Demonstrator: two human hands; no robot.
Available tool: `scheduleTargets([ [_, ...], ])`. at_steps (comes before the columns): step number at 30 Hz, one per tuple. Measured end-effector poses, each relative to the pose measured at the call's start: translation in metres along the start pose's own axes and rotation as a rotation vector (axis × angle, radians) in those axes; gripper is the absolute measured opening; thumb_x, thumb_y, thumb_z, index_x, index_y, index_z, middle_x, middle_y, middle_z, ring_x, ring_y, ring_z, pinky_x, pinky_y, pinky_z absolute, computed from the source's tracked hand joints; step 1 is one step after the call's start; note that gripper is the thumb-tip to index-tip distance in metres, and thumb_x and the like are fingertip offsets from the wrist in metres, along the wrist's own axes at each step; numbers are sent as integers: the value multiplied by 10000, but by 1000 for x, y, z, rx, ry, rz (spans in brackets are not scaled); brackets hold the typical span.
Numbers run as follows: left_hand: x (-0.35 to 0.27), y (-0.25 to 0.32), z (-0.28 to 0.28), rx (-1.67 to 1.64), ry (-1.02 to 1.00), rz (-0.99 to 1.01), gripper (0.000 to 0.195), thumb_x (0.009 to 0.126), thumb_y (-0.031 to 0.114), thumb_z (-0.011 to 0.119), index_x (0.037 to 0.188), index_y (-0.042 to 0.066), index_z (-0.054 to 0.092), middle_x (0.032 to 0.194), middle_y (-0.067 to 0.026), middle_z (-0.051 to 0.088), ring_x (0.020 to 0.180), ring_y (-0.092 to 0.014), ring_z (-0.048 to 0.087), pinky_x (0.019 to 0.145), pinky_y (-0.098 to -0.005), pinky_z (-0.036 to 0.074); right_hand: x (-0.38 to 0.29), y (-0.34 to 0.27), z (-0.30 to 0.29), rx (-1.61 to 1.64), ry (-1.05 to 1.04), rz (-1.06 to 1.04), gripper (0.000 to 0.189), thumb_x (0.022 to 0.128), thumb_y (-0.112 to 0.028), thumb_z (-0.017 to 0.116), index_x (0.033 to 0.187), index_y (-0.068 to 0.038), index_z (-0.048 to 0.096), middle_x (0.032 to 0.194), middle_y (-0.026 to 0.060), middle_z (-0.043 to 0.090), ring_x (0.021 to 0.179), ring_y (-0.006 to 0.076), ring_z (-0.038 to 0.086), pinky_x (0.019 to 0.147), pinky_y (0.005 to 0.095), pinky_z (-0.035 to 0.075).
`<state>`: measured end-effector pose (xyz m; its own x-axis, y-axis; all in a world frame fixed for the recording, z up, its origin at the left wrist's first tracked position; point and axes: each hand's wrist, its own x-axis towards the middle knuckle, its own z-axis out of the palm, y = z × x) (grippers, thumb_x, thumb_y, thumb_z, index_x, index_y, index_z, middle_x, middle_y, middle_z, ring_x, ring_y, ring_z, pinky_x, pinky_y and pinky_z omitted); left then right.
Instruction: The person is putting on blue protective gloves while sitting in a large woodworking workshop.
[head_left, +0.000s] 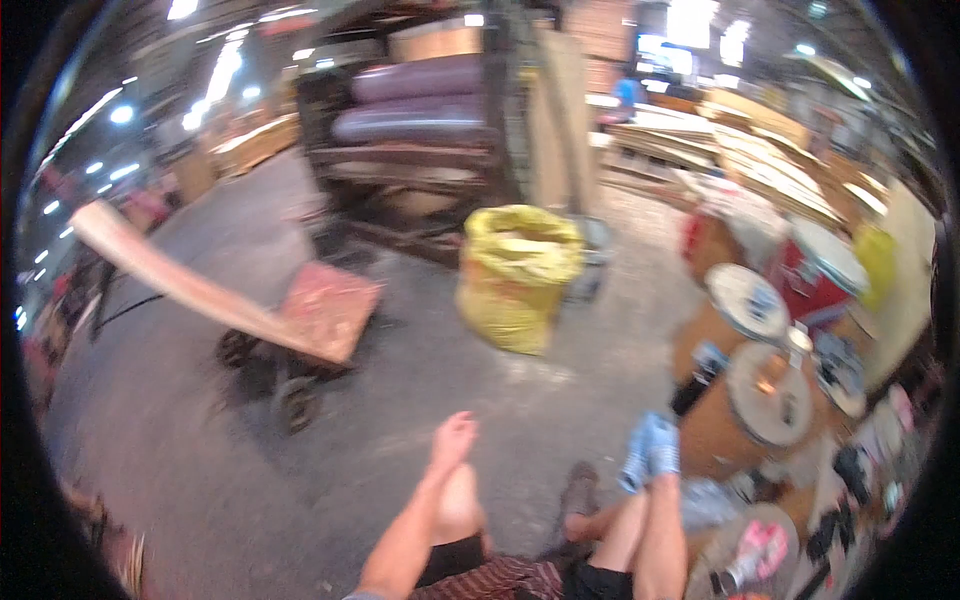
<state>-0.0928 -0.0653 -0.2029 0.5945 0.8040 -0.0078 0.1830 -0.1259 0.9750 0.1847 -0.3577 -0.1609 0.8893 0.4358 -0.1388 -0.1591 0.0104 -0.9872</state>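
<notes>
My left hand (454, 439) is bare and rests at my left knee, with its fingers loosely curled; no object shows in it. My right hand (663, 442) is at my right knee with a light blue cloth (636, 457), which looks like a glove or a rag; blur hides whether it is worn or gripped. Right of that hand stands a brown drum (705, 427) with a grey round lid. Ahead of me, a yellow woven sack (514, 307) stands upright with its mouth rolled down and pale contents inside.
A low wheeled cart (330, 307) with a long tilted board is at the left. Behind the sack stands a dark rack (405, 156) with purple rolls. More drums, a red bucket (806, 277) and scattered items line the right. Stacked boards (772, 165) lie further back.
</notes>
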Motion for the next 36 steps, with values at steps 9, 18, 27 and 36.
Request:
scheduleTargets([
  [9, -3, 12, 9, -142, -49, 6, 359, 877, 57, 536, 1218, -43, 490, 965, -113, 627, 721, -143, 616, 634, -258, 500, -13, -19, 3, 196, 110, 77, 211, 896, -201, 567, 726, -79, 536, 584, 11, 514, 465, 128, 482, 422, 284, 398],
  [18, -10, 20, 3, -107, -28, -22, 358, 879, 81, 546, 1213, -38, 500, 948, -100, 617, 745, -132, 612, 684, -240, 495, -13, -15, 5, 194, 83, 51, 234, 885, -202, 586, 707, -51, 563, 593, 40, 548, 470, 147, 515, 443, 292, 421],
  [27, -4, 9, 0, -150, -42, -12, 334, 876, 55, 537, 1194, -39, 502, 935, -75, 591, 729, -134, 609, 633, -248, 505, -16, -22, 13, 261, 91, 107, 243, 889, -239, 577, 730, -56, 562, 587, 42, 550, 466, 155, 513, 439, 295, 432],
  [36, -6, 16, 4, -169, -15, -35, 299, 877, 51, 539, 1164, -32, 521, 910, -49, 584, 688, -122, 593, 610, -241, 497, -12, -16, 7, 152, 119, 54, 254, 892, -256, 579, 728, -62, 589, 598, 24, 567, 480, 134, 521, 453, 286, 432],
])
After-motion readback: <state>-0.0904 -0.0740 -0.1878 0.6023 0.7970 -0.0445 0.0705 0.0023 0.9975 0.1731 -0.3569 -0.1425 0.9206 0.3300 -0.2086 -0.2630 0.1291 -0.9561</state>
